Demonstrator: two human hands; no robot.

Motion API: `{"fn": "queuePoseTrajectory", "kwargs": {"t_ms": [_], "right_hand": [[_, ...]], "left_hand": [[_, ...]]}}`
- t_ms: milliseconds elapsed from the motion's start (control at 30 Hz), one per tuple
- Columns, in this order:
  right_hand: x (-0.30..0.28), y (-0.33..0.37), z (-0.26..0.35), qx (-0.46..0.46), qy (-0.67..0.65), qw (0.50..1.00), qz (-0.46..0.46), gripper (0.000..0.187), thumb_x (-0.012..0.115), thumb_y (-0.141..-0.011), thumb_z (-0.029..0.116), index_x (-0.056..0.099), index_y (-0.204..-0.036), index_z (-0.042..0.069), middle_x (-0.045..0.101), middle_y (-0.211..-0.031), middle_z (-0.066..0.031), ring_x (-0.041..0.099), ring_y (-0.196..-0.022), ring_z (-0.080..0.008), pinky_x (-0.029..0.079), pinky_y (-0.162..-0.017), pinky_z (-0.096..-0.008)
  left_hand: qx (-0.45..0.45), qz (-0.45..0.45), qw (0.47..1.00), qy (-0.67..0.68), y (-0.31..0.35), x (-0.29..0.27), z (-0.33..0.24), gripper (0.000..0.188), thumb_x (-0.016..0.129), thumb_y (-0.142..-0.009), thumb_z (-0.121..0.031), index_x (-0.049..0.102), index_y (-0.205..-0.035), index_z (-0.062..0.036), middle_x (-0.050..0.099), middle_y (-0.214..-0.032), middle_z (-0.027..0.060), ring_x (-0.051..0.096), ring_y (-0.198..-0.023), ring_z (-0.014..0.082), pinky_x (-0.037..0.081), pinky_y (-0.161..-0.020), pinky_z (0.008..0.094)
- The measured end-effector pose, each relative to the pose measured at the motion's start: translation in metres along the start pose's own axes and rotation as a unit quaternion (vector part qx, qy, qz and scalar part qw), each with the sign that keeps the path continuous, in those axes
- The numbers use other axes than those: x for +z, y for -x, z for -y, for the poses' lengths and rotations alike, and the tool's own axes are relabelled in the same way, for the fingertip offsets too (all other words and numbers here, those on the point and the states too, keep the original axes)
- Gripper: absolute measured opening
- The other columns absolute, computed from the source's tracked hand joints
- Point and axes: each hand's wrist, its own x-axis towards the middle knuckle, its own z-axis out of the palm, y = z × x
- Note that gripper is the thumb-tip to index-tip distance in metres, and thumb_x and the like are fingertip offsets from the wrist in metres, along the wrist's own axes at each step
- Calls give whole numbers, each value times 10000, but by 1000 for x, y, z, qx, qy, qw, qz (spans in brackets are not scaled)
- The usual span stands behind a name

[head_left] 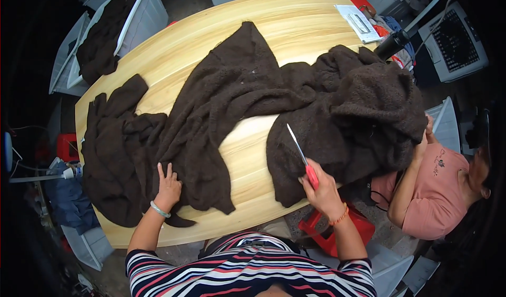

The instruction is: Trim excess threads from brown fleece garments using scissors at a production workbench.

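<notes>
My right hand [326, 194] grips a pair of red-handled scissors [312, 176], whose slim metal blades look closed and point up and away to the left. The blades are above the near edge of a bulky dark brown fuzzy fabric pile [374, 99] on the right of the table. My left hand [168, 188] lies with fingers apart on another dark brown fabric piece [197, 162], pressing it near the table's front. More of the same cloth [118, 155] lies crumpled at the left. A middle stretch of fabric runs across to the right pile.
The wooden table [253, 155] has rounded ends. On the right, a co-worker in a pink shirt [437, 194] touches the pile's edge. A white bin [139, 20] with dark cloth stands at the far left; a clipboard [358, 23] lies far right. A red stool [345, 231] stands near me.
</notes>
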Motion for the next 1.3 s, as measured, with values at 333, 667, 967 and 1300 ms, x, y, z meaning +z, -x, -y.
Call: {"fn": "queuePoseTrajectory", "kwargs": {"t_ms": [333, 667, 967, 1300], "right_hand": [[111, -43, 17, -9, 41, 990, 134, 541, 707, -807, 138, 468, -1288, 66, 645, -926, -229, 630, -899, -430, 503, -790, -469], [180, -4, -27, 128, 200, 965, 109, 823, 719, -767, 114, 263, -1451, 69, 557, -1142, -311, 606, -983, -471, 500, -863, -498], [113, 13, -21, 80, -13, 994, 79, 599, 632, -773, 13, 456, -1339, 97, 635, -828, -164, 645, -766, -267, 506, -757, -356], [20, -85, 108, -19, -163, 981, 100, 533, 642, -837, 34, 486, -1346, 48, 562, -849, 32, 502, -708, -40, 440, -648, -206]], "left_hand": [[86, -130, 950, 270, 58, -34, -93, 820, 812, -654, -339, 474, -1362, -102, 397, -1414, 207, 275, -1381, 390, 117, -1130, 613], [16, -334, 922, 195, 34, 37, -87, 631, 591, -720, -26, 496, -1341, -79, 443, -1381, 189, 468, -1172, 323, 373, -960, 467], [95, -308, 805, 499, 68, -24, -59, 507, 584, -723, -31, 569, -1230, -10, 648, -1077, 147, 628, -934, 260, 482, -852, 324], [-51, -26, 389, 919, 90, 42, -65, 284, 548, -884, -9, 567, -1162, 43, 660, -1002, 64, 620, -910, 104, 487, -841, 226]]}}
